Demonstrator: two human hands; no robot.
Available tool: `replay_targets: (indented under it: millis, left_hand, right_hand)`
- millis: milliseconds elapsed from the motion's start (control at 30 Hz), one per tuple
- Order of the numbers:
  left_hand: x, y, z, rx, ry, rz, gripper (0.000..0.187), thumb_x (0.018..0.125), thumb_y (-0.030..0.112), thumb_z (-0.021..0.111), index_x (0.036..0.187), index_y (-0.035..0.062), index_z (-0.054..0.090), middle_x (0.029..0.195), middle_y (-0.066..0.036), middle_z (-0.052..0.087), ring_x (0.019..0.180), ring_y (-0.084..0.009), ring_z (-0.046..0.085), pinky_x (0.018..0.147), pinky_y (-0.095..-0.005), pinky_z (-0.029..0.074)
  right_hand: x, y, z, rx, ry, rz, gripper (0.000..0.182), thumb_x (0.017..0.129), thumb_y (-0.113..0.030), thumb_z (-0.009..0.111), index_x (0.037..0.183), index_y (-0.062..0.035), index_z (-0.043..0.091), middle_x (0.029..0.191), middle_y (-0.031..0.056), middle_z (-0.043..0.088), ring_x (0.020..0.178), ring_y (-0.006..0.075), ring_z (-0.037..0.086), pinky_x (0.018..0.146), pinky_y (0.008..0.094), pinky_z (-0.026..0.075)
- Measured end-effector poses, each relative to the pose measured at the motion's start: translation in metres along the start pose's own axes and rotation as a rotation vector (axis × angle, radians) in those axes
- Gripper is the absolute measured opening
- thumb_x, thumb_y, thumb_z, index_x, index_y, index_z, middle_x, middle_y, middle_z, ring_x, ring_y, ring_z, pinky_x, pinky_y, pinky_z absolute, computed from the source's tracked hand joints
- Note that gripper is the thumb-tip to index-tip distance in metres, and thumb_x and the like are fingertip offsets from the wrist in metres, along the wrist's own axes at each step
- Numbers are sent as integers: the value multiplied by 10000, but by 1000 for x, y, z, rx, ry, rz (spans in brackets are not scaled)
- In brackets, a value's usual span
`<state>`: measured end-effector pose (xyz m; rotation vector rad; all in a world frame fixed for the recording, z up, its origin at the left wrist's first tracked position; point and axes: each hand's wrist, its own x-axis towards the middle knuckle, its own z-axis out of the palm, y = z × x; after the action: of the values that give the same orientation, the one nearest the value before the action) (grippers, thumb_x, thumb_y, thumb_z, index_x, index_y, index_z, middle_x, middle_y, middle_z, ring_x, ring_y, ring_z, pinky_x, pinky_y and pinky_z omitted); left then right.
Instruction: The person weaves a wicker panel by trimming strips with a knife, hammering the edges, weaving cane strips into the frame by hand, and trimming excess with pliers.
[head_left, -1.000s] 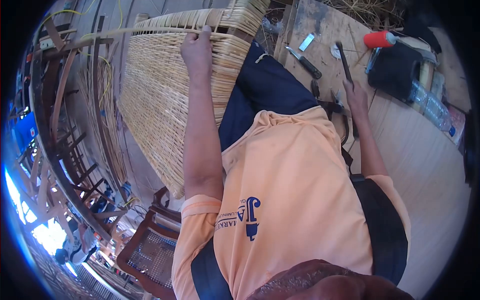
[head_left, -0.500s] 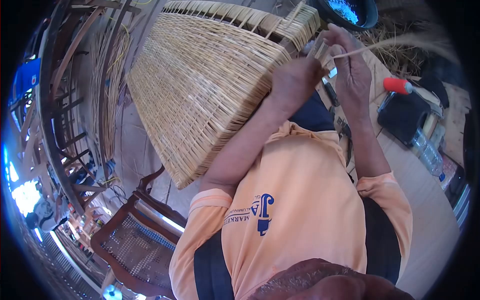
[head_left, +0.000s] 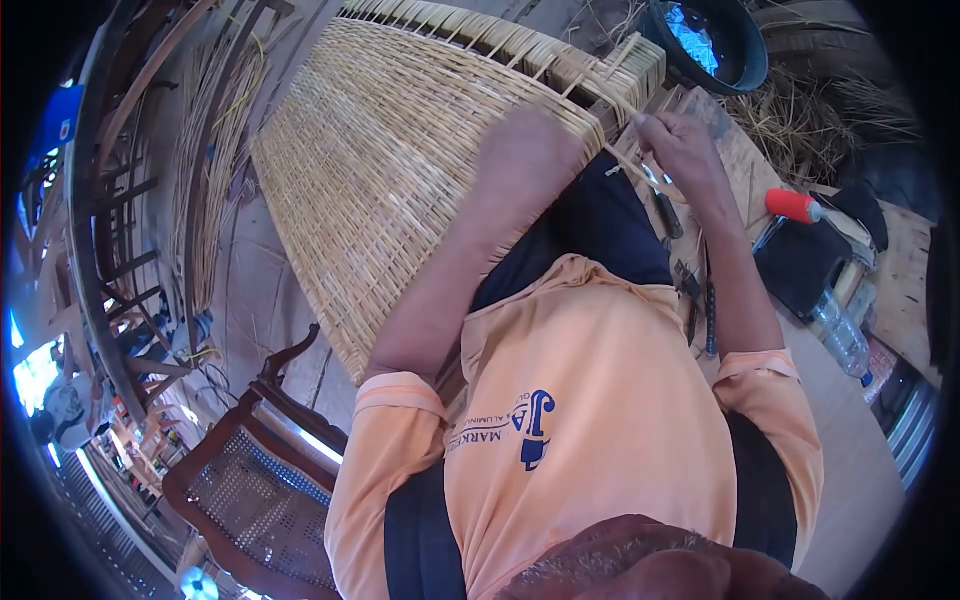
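Observation:
A woven cane panel (head_left: 400, 150) lies tilted across my lap, its wrapped corner (head_left: 635, 68) at the upper right. My left hand (head_left: 530, 150) is over the panel near that corner, its fingers smeared by motion; what it holds, if anything, cannot be made out. Just right of the corner, my right hand (head_left: 682, 150) is closed, with thumb and finger pinched on a thin cane strand (head_left: 622, 103) that runs from the panel's edge. Another loose strand end (head_left: 630, 165) sticks out below the corner, between my hands.
A dark basin (head_left: 745, 50) stands at the top right beside loose fibre scraps (head_left: 800, 120). Farther right are a red spool (head_left: 792, 205), a black bag (head_left: 800, 265) and a plastic bottle (head_left: 842, 335). Tools (head_left: 665, 215) lie by my right forearm. A caned chair (head_left: 260, 490) is lower left.
My left hand has moved left, away from the corner and over the panel. My right hand has lowered slightly and closed. The long strand trailing to the right no longer shows there.

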<state>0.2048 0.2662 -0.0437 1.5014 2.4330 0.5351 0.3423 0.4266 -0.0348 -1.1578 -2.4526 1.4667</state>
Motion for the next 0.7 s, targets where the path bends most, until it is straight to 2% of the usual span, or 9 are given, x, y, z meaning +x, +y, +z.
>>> replay_targets:
  millis: [33,100,200,333,400,467,500,567,700]
  left_hand:
    - [9,-32,12,108,352,97,344,896,357,512,955,78,704,1201,-239,574,1134,-379,532,960,-464,430]
    - [33,-68,20,-97,299,-5,342,899,336,498,998,84,707,1338,-219,479,1224,-419,441,1031,-454,377]
    - [62,-86,45,-31,201,-20,356,893,331,505,1036,69,700,1317,-217,499,1223,-415,449,1029,-446,384]
    - [73,-92,71,53,293,-12,355,886,322,514,993,42,703,1272,-202,538,1169,-389,498,1004,-445,398]
    - [80,-104,84,-81,292,-36,355,888,314,508,946,27,708,1209,-191,578,1089,-369,547,970,-449,411]
    - [81,-109,85,-149,309,-42,353,886,311,510,929,21,709,1182,-191,591,1057,-367,559,954,-449,417]
    - [81,-110,85,-217,331,-44,352,884,307,513,913,16,710,1154,-190,604,1025,-365,571,939,-449,422]
    - [78,-111,86,-174,354,-27,348,881,304,516,917,17,710,1160,-180,605,1037,-362,568,941,-447,423]
    - [78,-106,84,-22,373,-9,339,873,303,528,928,24,714,1178,-154,610,1065,-346,564,948,-443,421]
  right_hand:
    - [-2,0,-2,-21,-42,39,386,888,-318,549,705,15,621,579,94,518,564,164,489,579,326,419]
    - [-4,-3,-3,-46,-88,84,397,867,-323,542,667,11,616,565,88,514,562,163,490,588,333,421]
    - [1,-10,1,-42,-147,115,378,857,-302,541,670,16,617,558,83,517,565,164,499,591,330,418]
    - [15,-4,11,-13,-211,158,377,836,-298,524,651,20,610,552,72,508,559,156,495,567,322,403]
    - [19,-6,14,2,-233,180,377,828,-298,519,643,19,605,543,66,499,549,148,492,557,317,397]
    - [11,-16,10,4,-113,113,350,819,-280,528,632,8,601,520,39,483,499,115,471,508,298,382]
    - [9,-22,6,4,-119,116,350,819,-280,528,632,8,601,520,39,483,499,115,471,508,298,382]
    - [4,-30,-1,81,-140,255,323,819,-254,541,633,4,600,511,14,485,459,84,447,461,268,358]
    - [18,-24,7,172,-169,286,307,819,-238,555,642,9,602,520,4,496,440,73,438,432,251,345]
